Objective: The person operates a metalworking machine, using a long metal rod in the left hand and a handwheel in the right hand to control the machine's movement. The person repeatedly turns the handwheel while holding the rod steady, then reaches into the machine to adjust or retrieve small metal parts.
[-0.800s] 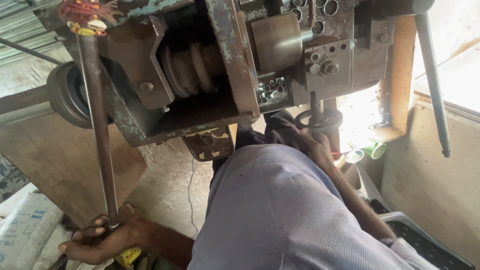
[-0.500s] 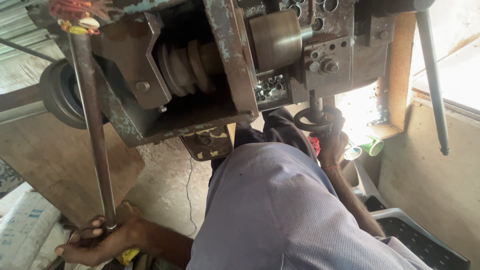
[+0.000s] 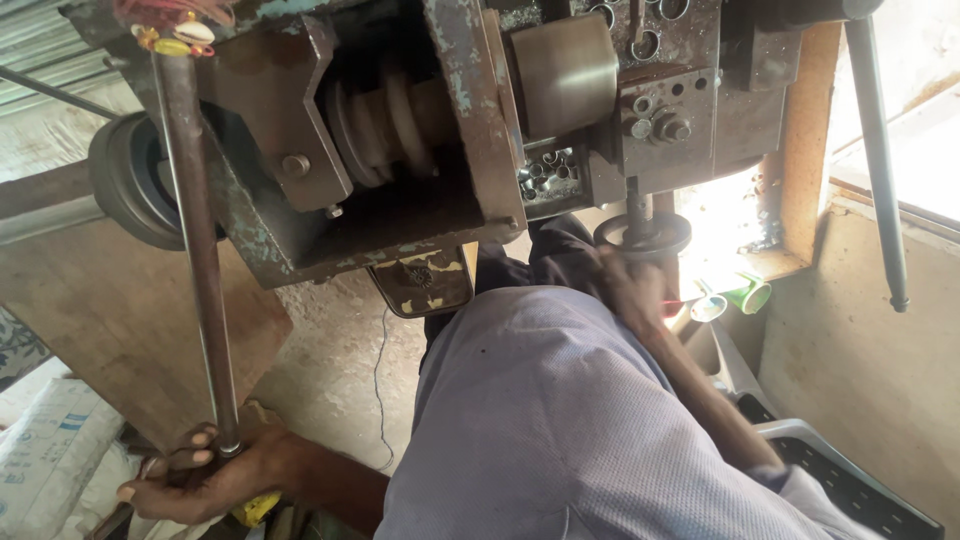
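The long steel lever (image 3: 196,250) was gripped at its lower end by the left hand (image 3: 205,480) at seven o'clock, while the right hand (image 3: 632,285) at two o'clock, fingers unclear, worked a ring (image 3: 645,235) under the press; a steady pull seemed due.

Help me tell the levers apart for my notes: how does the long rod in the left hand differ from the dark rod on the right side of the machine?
The long rod is thicker, rusty brown, and gripped at its lower end by the left hand; the dark rod is slimmer, blackish, and hangs free with no hand on it. The long rod has coloured threads tied near its top; the dark rod shows none. Both are straight metal bars running down from the machine.
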